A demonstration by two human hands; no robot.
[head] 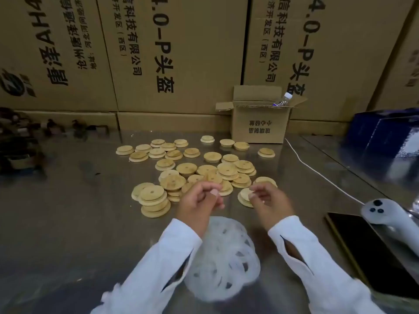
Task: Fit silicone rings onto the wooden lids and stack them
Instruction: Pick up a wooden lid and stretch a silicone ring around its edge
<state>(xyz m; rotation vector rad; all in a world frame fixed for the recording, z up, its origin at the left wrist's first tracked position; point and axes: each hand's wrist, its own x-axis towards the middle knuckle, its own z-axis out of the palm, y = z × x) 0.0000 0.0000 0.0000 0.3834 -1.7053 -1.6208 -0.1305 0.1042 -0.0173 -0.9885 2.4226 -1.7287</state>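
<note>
Round, flat wooden lids [172,182], pale bamboo-coloured discs with a stepped rim and a small centre hole, lay scattered and in short stacks on the dull steel worktop [79,211] just beyond both grips. There were roughly forty, too overlapped for an exact count. On the near side of the grips, between two white sleeves [158,257], sat one heap of translucent, floppy silicone rings [223,252]. The left grip [199,200] and right grip [268,200] were close together, each with fingers curled, thumb to fingertip. Blur hid whether they pinched anything.
</note>
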